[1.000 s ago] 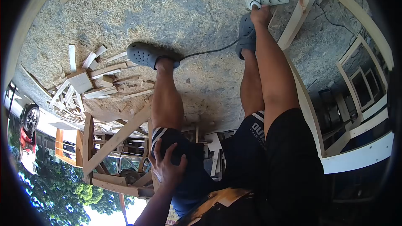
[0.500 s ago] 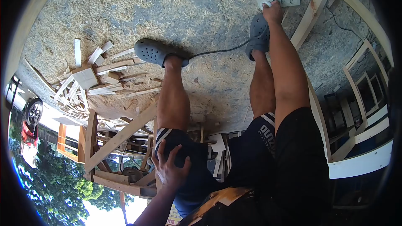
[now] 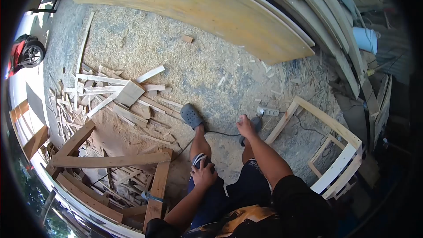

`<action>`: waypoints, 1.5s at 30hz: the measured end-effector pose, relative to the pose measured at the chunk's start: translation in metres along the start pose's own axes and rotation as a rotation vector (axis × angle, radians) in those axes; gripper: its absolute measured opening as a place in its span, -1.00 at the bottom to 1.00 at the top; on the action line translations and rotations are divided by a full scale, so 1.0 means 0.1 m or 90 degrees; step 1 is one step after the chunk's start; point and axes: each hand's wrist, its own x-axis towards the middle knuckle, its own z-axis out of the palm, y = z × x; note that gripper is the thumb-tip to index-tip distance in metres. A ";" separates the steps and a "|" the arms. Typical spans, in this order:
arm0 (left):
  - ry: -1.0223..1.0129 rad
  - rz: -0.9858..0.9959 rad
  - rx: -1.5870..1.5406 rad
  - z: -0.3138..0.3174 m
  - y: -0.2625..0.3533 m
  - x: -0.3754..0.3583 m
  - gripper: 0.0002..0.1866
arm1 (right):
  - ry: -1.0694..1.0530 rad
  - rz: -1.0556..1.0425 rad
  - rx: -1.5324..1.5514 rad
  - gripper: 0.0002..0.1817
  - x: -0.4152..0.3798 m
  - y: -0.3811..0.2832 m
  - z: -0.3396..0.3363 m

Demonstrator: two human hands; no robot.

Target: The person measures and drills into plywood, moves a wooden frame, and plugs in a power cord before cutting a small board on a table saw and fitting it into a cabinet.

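A: So where's the power strip (image 3: 268, 111) job at?

B: Looks part done. The strip lies on the sawdust floor (image 3: 176, 44) by the wooden frame (image 3: 324, 123), black cord (image 3: 216, 133) running toward it. Right hand (image 3: 245, 125) hangs loose just short of it, gripping nothing; left hand (image 3: 203, 175) rests spread on the knee. Can't tell if it's plugged.

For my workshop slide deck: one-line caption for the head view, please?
Left hand on knee, right hand reaching toward a power strip on the sawdust-strewn floor.
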 end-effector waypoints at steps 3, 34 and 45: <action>0.072 0.118 -0.249 -0.16 -0.53 0.08 -0.58 | -0.034 -0.061 -0.020 -0.62 -0.09 -1.21 -0.33; 0.151 -0.166 -0.869 -4.25 -1.15 -0.49 -0.65 | -0.022 -0.005 0.813 -0.68 3.86 -7.27 -3.71; 0.275 -0.104 -0.858 -5.26 -0.68 -0.54 -0.65 | 0.177 0.117 1.086 -0.63 4.23 -7.89 -3.93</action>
